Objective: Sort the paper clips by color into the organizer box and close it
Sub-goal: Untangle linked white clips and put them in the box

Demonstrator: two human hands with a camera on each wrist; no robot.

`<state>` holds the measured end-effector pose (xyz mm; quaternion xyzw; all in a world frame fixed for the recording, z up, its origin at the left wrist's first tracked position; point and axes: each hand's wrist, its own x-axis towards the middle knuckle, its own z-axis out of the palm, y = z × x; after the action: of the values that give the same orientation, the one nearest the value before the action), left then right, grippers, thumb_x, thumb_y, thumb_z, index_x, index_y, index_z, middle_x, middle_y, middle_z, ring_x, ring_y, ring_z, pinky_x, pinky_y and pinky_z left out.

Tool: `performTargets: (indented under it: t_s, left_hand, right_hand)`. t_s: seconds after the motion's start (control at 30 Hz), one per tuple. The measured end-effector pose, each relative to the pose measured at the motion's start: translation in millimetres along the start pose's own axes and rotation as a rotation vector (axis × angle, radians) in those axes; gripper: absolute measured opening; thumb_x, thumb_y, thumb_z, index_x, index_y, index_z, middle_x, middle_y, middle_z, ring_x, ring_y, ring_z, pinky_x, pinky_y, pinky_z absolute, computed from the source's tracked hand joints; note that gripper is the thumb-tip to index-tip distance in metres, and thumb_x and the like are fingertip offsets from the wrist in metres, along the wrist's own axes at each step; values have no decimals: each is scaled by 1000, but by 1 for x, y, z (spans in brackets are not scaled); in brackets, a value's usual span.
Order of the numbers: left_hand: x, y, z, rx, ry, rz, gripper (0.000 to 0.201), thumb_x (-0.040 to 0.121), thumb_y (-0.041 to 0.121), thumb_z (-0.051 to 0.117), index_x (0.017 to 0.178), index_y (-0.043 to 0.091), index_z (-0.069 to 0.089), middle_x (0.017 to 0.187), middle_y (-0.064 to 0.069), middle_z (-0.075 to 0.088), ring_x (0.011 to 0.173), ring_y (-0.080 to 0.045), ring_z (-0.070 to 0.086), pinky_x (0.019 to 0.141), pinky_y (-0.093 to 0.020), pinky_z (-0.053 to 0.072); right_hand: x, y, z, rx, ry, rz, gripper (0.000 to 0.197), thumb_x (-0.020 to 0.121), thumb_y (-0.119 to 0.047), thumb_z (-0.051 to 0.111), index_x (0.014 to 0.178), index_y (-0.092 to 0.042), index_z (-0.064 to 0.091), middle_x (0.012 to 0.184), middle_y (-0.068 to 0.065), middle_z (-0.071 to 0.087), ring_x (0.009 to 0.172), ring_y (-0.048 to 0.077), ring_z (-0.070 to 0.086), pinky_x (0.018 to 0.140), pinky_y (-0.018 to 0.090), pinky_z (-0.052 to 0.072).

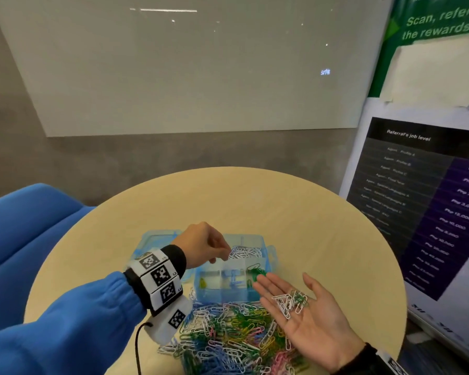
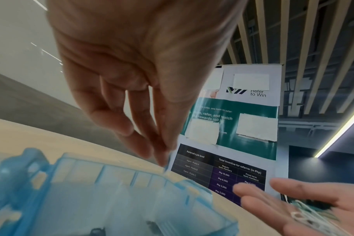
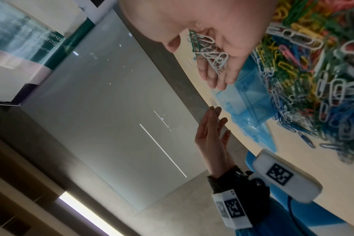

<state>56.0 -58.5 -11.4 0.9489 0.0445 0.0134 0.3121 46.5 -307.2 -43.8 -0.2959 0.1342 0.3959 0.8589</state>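
Observation:
A clear blue organizer box (image 1: pixel 225 295) stands open on the round table, its lid (image 1: pixel 157 239) lying flat to the left. White clips (image 1: pixel 245 251) fill a back compartment; green clips (image 1: pixel 256 272), blue clips (image 1: pixel 234 278) and a yellow clip (image 1: pixel 202 283) lie in others. My left hand (image 1: pixel 224 254) hovers over the white compartment, thumb and fingertips (image 2: pixel 162 159) pinched on a small pale clip (image 2: pixel 167 162), which is blurred. My right hand (image 1: pixel 317 320) lies palm up beside the box, carrying white and green clips (image 1: pixel 290 301). A mixed pile of clips (image 1: pixel 228 336) lies in front of the box.
The table's (image 1: pixel 282 207) far half is bare wood. A blue upholstered seat (image 1: pixel 25 226) stands at the left. At the table's right edge a printed banner (image 1: pixel 423 198) stands upright. Behind is a grey wall with a glass board (image 1: pixel 173 63).

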Motion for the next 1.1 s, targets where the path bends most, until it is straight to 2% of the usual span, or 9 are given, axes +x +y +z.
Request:
performTargets:
  t_s: [0.07,0.17,0.27,0.47,0.6,0.8,0.9,1.0,1.1]
  left_hand:
    - [-4,1,5,17,-15,-11,9,87,27,71,86,21,77,76,11,74,69,-8,69,57,-18,53]
    - [-14,11,8,104,18,53,11,87,35,69,92,28,76,81,17,71,71,-2,64,72,-26,56]
    - [-30,34,13,59,-22,204,14,86,38,68,96,30,74,86,18,67,72,-3,60,66,-18,49]
    - [-50,61,31,109,-111,372,28,86,50,63,111,37,64,106,17,55,87,-3,54,79,-29,48]
    - [-47,71,33,222,-43,370,22,91,48,57,111,39,63,109,19,53,88,-1,50,79,-32,49]
    - [-50,83,42,271,-93,450,22,86,47,63,107,40,66,106,16,53,93,0,55,68,-18,38]
    - [-51,83,46,284,-84,473,19,87,43,62,106,39,67,105,15,54,93,-1,54,63,-13,33]
    - [-52,82,46,246,-69,489,16,88,40,63,103,38,67,102,15,58,91,-2,56,68,-19,41]
    - [-52,80,46,187,-82,460,15,86,37,66,101,35,66,96,15,64,87,-2,58,75,-26,49]
  right_hand:
    - [-1,-1,0,26,3,-5,68,97,-49,39,125,11,54,121,30,62,118,44,57,114,46,32]
    - [-4,-2,2,40,-11,-11,74,95,-55,39,129,10,51,123,31,61,123,41,54,115,46,31]
    - [-6,-2,3,50,-43,-8,77,94,-58,39,132,8,49,126,30,60,123,41,54,112,47,34]
    - [-8,3,3,40,-122,-3,84,91,-63,40,126,10,57,141,25,49,136,36,43,111,46,37]
    - [-8,6,2,35,-136,2,79,92,-61,44,126,9,57,120,26,61,109,40,60,113,50,34]
    - [-7,12,5,22,-188,17,73,91,-59,45,105,10,65,111,22,60,113,33,58,113,45,34]
    - [-8,13,5,42,-179,20,69,93,-58,43,102,7,64,109,19,57,108,30,59,104,43,44]
    - [-7,14,4,64,-169,31,69,95,-57,41,95,7,66,104,19,61,100,30,63,90,42,52]
    - [-6,15,5,70,-157,38,65,97,-53,40,98,7,65,104,21,63,102,32,63,102,42,45]
